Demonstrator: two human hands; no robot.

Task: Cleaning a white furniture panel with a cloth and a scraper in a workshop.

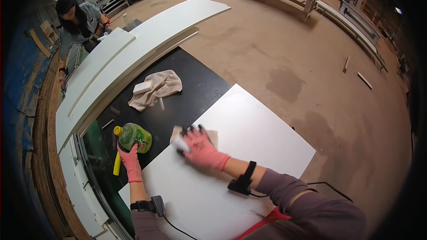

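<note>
My left hand (pixel 130 162), in a pink glove with dark fingertips, is closed round a clear plastic bottle (pixel 134 137) of green liquid with a yellow cap, over the dark table near the white panel's left edge. The bottle leans with its cap to the upper left. Under my right hand (pixel 200 147), gloved the same way, a beige cloth (pixel 212 137) is pressed on the white panel (pixel 262 129) near its far edge. A blurred white piece (pixel 180 144) shows by the thumb; its kind I cannot tell.
On the black tabletop (pixel 195 69) lie a crumpled beige cloth (pixel 167 82) with a white block (pixel 143 87) and a yellow strip-like object (pixel 116 163). Stacked long white panels (pixel 155 24) stand beyond. A person (pixel 82 22) works at the far left.
</note>
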